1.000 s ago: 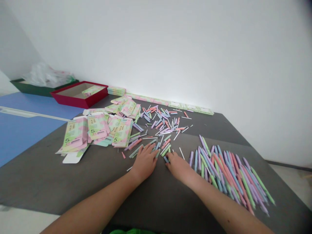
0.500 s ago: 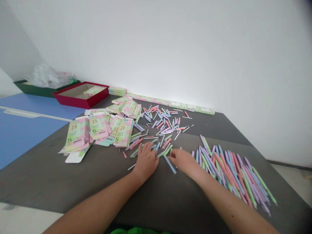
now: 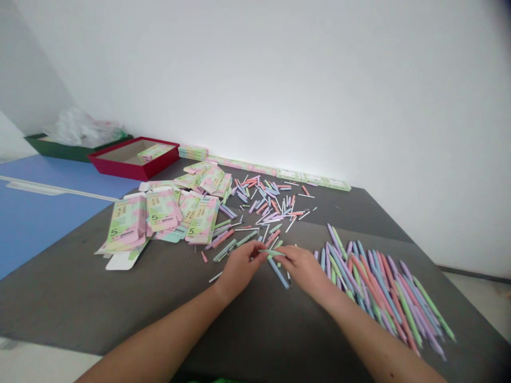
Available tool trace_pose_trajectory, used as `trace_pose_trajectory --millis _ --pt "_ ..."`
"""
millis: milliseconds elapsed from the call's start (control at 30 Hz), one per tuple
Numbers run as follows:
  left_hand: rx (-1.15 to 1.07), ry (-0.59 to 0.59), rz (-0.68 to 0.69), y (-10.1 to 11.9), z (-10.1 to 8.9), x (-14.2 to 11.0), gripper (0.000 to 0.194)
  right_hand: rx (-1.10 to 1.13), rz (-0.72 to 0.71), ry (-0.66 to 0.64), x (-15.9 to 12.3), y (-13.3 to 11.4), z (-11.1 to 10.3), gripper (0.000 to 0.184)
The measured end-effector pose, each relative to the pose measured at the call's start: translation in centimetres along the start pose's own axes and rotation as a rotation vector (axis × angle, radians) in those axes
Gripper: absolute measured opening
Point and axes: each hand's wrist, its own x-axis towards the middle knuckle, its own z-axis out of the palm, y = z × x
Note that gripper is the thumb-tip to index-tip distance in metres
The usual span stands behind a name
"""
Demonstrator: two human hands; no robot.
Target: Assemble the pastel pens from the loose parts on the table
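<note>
— Both hands have been brought together since half a second ago: the left hand [image 3: 239, 268] was then spread over loose pieces, and now a pale green pen piece [image 3: 273, 252] is held up between it and the right hand [image 3: 305, 268].

— What is seen around them, from the largest down?

— A dark table [image 3: 59, 298] is backed by a white wall [image 3: 303, 80]. On the left, a green tray [image 3: 64, 151] is loaded with clear plastic, and a printed box is held in the red tray [image 3: 115, 169] beside it.

— Can any writing be read?

— A black "5" can be made out on several of the piled cartons [image 3: 130, 215]; their smaller print is too blurred, and no brand can be read.

— And the pens?

— Long pastel pens [image 3: 383, 287] are heaped on the right, beyond the right forearm. Short pen parts [image 3: 274, 205] are scattered in the middle, and a blue barrel [image 3: 278, 274] has been left lying between the hands.

— How are the fingers set?

— On each hand, thumb and fingertips are nearly closed, pinched on opposite ends of the green piece, just above the parts.
</note>
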Motion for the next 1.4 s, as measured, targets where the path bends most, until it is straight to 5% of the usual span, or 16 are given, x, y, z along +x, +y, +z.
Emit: trace_pose_trajectory --millis 133,233,433,700,900,1067,1233,1400 --pt "-0.514 -0.046 -0.174 0.3 0.9 -0.2 0.021 0.275 0.117 -0.044 -0.5 -1.4 0.4 0.025" --pt "-0.634 0.023 -0.216 0.2 0.7 -0.1 0.020 0.369 0.124 -0.077 0.0 -1.2 0.1 0.028" --pt "-0.706 0.350 -0.248 0.0 -1.2 1.1 0.022 -0.186 0.222 0.039 4.5 3.0 -2.0 0.034" --pt "-0.714 0.544 -0.239 -0.5 -3.0 2.3 0.024 -0.465 -0.051 -0.225 11.6 2.0 1.7 0.025" --pt "-0.706 0.537 -0.245 -0.6 -3.0 2.5 0.025 -0.574 -0.142 -0.380 14.5 1.9 3.8 0.022" --pt "-0.947 0.452 -0.264 -0.5 -3.1 2.5 0.020 -0.542 -0.162 -0.387 14.9 1.7 3.7 0.019" --pt "-1.220 0.303 -0.366 0.0 -3.3 2.3 0.015 -0.418 -0.086 -0.255 13.8 1.1 1.4 0.016" --pt "-1.220 0.281 -0.413 0.4 -3.3 2.2 0.009 -0.184 0.023 -0.182 10.6 1.6 -1.9 0.025"
